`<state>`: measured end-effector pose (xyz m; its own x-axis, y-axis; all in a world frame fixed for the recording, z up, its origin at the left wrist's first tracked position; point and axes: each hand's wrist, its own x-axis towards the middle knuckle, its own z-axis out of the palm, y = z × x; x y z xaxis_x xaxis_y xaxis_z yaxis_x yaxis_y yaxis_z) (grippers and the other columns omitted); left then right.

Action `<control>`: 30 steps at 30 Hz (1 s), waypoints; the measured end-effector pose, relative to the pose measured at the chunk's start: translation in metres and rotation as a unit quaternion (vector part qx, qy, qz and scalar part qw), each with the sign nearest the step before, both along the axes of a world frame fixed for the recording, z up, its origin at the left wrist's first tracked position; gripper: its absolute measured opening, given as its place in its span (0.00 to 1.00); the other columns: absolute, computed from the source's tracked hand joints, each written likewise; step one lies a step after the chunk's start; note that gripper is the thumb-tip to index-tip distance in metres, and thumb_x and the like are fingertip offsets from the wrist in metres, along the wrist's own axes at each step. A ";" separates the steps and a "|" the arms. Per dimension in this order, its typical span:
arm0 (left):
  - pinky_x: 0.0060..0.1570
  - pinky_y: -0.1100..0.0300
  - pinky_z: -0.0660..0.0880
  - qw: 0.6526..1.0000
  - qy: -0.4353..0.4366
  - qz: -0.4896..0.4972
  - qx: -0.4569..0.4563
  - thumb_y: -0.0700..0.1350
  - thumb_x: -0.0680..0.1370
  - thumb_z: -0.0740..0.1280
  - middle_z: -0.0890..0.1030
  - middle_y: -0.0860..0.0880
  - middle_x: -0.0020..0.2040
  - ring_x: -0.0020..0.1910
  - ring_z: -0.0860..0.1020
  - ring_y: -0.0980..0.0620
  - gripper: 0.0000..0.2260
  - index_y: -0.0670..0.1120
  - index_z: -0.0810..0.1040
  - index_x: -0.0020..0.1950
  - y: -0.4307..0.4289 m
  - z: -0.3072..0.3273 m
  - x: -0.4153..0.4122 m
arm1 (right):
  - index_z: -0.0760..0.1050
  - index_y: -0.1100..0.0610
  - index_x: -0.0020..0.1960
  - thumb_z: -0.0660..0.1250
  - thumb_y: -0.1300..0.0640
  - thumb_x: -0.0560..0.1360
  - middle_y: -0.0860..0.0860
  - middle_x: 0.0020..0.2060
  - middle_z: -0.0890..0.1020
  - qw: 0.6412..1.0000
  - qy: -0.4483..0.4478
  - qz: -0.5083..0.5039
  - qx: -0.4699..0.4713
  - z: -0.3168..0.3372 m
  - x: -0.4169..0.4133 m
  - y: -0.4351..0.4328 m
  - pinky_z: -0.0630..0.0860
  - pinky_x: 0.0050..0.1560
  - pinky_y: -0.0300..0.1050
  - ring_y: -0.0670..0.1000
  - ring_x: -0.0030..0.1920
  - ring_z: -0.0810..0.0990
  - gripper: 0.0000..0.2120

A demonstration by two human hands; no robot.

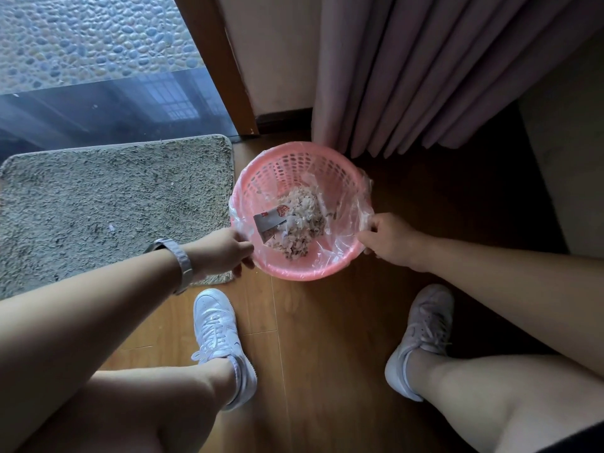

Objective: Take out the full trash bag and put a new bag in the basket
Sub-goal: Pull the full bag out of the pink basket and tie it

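A round pink plastic basket [294,156] with a perforated wall stands on the wooden floor. It is lined with a clear trash bag [354,209] folded over its rim. Inside lie pale scraps [302,215] and a grey wrapper [268,222]. My left hand [224,251], with a watch on the wrist, pinches the bag at the basket's left rim. At the right rim, my right hand [390,240] grips the bag's edge in the same way. No new bag is in view.
A grey shaggy mat [114,204] lies left of the basket, before a glass door [98,109]. Pink curtains [441,76] hang right behind the basket. My two white sneakers [219,335] [421,335] stand on the floor below it. A pale furniture edge [565,158] is at the right.
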<state>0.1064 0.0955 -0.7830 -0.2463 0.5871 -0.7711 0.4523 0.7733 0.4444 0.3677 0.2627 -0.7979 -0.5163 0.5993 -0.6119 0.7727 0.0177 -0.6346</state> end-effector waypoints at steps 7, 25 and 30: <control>0.27 0.63 0.65 0.994 -0.098 0.056 -0.001 0.42 0.81 0.60 0.85 0.44 0.47 0.31 0.77 0.56 0.12 0.38 0.81 0.47 -0.002 0.009 -0.011 | 0.71 0.57 0.34 0.63 0.57 0.72 0.57 0.33 0.76 0.998 -0.014 0.038 -0.046 0.009 0.000 0.002 0.74 0.38 0.52 0.54 0.35 0.74 0.09; 0.30 0.66 0.69 0.989 -0.121 0.085 0.026 0.43 0.72 0.75 0.86 0.44 0.42 0.37 0.81 0.57 0.07 0.41 0.84 0.47 -0.003 0.003 0.006 | 0.70 0.50 0.55 0.71 0.54 0.73 0.51 0.47 0.82 0.987 0.082 -0.079 -0.110 0.001 -0.008 -0.009 0.77 0.39 0.40 0.47 0.43 0.84 0.14; 0.37 0.68 0.74 0.988 -0.153 0.021 0.029 0.32 0.71 0.71 0.85 0.51 0.44 0.39 0.81 0.59 0.13 0.48 0.84 0.48 -0.008 0.001 0.000 | 0.78 0.58 0.49 0.75 0.56 0.67 0.58 0.45 0.83 0.987 0.075 0.023 -0.143 0.001 0.006 -0.008 0.78 0.44 0.45 0.49 0.43 0.82 0.13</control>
